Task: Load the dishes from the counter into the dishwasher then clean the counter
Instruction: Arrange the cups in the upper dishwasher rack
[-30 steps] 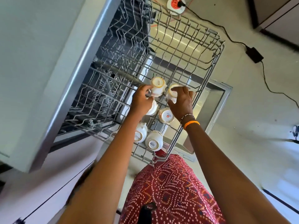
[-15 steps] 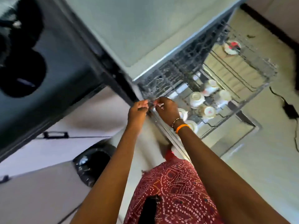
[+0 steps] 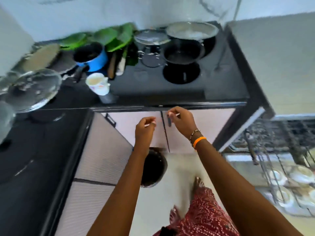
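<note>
Black counter runs across the upper frame, long axis left to right, then turns down the left side. Dishes on it: a white mug near the front edge, mouth up and tilted toward the camera, handle to the right. Behind it a blue pot, open mouth up. Right of centre, a black pot sits in front of a wide steel pan; a glass lid rests just left of them. A second glass lid lies at far left, partly cut by the frame edge. Green leaves lie along the back wall, with two long utensils pointing front to back just right of the blue pot.

Both hands hang below the counter's front edge, before the pale cabinet doors. Left hand: fingers curled, thumb and forefinger pinching something small and pale. Right hand: fingers curled, also pinching a small pale piece at the fingertips. What the pieces are cannot be told; motion blur smears them. An orange band and a bead bracelet circle the right wrist.

Dishwasher rack is at right, pulled out, with white cups inside, blurred and cut off by the frame. A dark round bin stands on the floor between the forearms.
</note>
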A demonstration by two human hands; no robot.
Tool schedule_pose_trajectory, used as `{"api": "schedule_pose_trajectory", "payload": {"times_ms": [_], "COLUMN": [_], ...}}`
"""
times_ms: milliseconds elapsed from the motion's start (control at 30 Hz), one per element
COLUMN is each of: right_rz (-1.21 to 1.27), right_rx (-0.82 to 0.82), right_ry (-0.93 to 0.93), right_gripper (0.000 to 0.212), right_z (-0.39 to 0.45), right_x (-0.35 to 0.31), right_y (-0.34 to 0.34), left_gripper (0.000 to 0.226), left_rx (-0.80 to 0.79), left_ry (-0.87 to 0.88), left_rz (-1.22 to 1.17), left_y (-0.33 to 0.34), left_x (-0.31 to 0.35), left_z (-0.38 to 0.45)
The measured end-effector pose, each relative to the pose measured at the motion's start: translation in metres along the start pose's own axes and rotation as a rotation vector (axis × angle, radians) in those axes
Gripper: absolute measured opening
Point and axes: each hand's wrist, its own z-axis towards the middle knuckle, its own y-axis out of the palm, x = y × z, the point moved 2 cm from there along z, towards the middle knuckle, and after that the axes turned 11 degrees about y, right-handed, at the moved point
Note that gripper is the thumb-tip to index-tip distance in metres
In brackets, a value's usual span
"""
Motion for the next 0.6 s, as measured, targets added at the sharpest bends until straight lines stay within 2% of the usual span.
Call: {"api": "schedule_pose_trajectory", "payload": {"times_ms": [267,433,600], "right_rz": [-0.033,-0.054,0.029], "right_rx": [-0.169,-0.259,-0.387], "right_ry": [-0.143,-0.183,-0.173], "right_gripper": [0.015,0.014,0.056], "right_z": [0.052,0.096,0.138], "right_x": [-0.077,-0.112,-0.139], "right_y": [0.092,0.142,0.183], "left_gripper": [0.021,0.040,0.054], "left_rx": [0.392,0.521,0.541], "left_ry": [0.036,0.036,-0.037], "left_rz": [-0.028,-0.037,-0.067], "left_y": [-0.102,-0.132,-0.150], "left_x": [0.002,0.009,0.011], "left_z": [0.050,0.103,0.153]}}
